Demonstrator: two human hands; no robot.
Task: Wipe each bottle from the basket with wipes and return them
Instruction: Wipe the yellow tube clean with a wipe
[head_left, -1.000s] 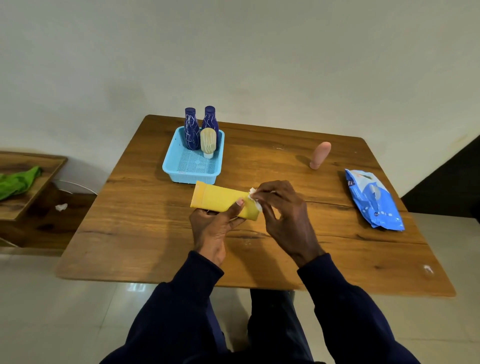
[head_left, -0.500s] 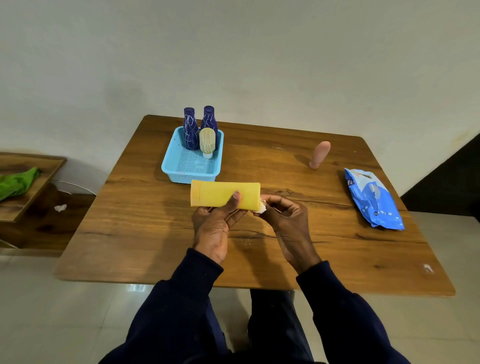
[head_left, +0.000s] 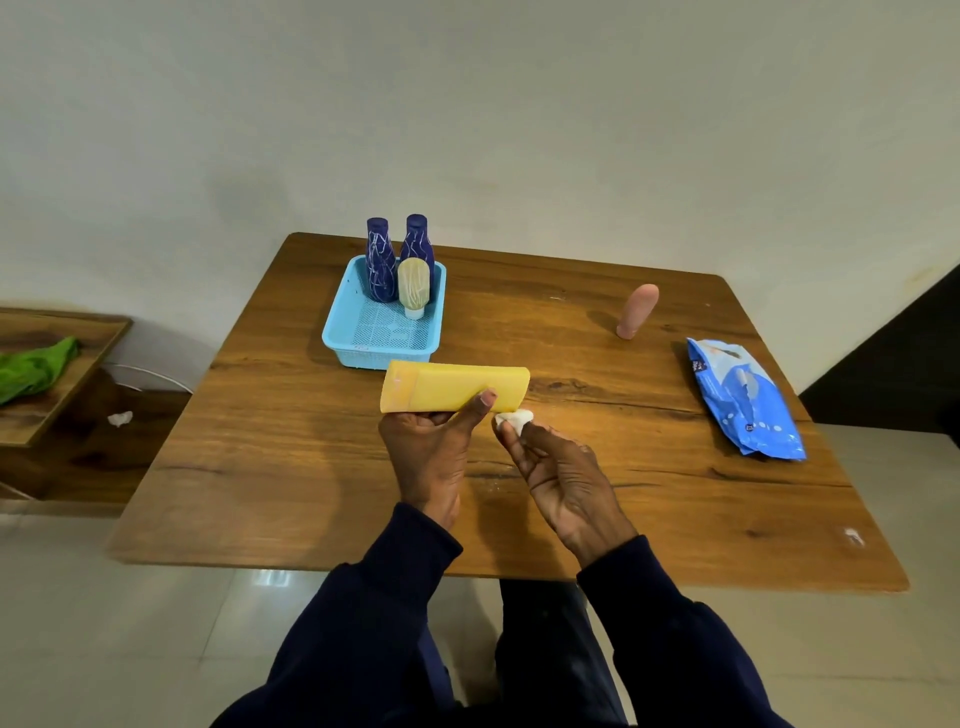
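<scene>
Bottles are partway through their cleaning, we judge. Farthest left, the blue basket (head_left: 379, 354) on the counter (head_left: 260, 467) holds two dark blue bottles (head_left: 381, 267) and a small cream bottle (head_left: 413, 283), all upright at its far end; whether these are wiped we cannot tell. Just in front of the basket, our left hand (head_left: 428, 457) grips a yellow bottle (head_left: 452, 387) turned sideways, thumb across its near face. Next, our right hand (head_left: 561, 478) pinches a balled white wipe (head_left: 514, 418) at the fingertips, right by the bottle's right end; whether it touches we cannot tell. Further right a pink bottle (head_left: 638, 310) stands alone on the counter, and the blue pack of wipes (head_left: 743, 400) lies beyond. The yellow and pink ones have yet to go back.
</scene>
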